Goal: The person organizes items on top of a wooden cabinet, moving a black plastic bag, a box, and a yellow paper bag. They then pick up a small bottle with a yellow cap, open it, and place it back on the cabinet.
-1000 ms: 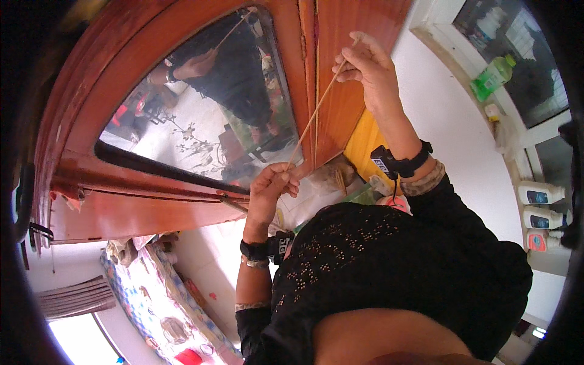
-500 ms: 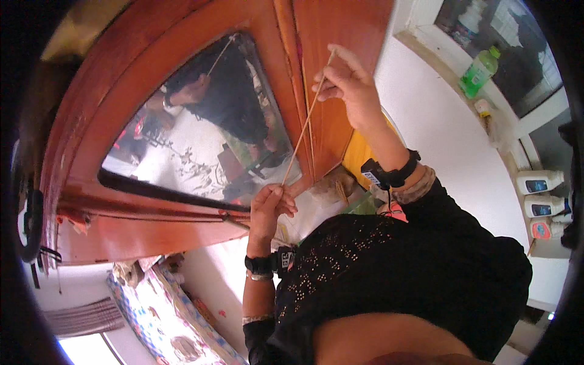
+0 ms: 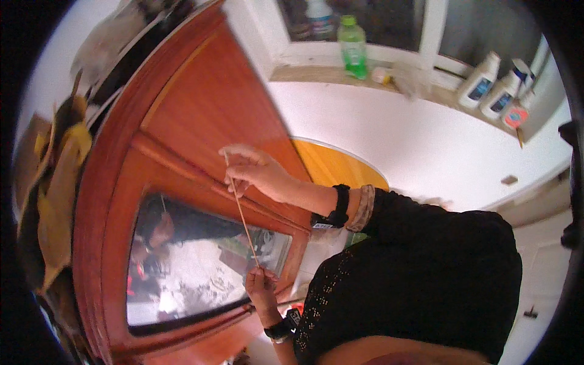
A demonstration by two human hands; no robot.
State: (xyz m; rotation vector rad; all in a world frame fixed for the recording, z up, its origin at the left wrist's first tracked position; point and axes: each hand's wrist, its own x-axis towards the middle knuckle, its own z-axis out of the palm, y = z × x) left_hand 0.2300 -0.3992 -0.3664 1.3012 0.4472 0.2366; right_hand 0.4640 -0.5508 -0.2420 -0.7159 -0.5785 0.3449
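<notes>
A thin, straight, tan stick (image 3: 244,220) slants between my two hands in front of a reddish-brown wooden cabinet (image 3: 213,103). My right hand (image 3: 260,175) is raised at its upper end, with the fingers closed on it. Below, my left hand (image 3: 261,288) pinches the lower end between thumb and fingers. Behind the hands, a mirror panel (image 3: 188,267) in the cabinet reflects an arm and part of the room. Each wrist wears a black band with a small device.
A windowsill (image 3: 304,74) along the far wall holds a green bottle (image 3: 353,52) and several white bottles (image 3: 479,84). Yellowish leaf-like pieces (image 3: 61,182) and a grey bundle (image 3: 112,48) are at the far left. A yellow wooden panel (image 3: 334,163) stands by the white wall.
The view has swung, so the windowsill and cabinet sit differently in it. My hands, with the stick still between them, appear lower in the picture.
</notes>
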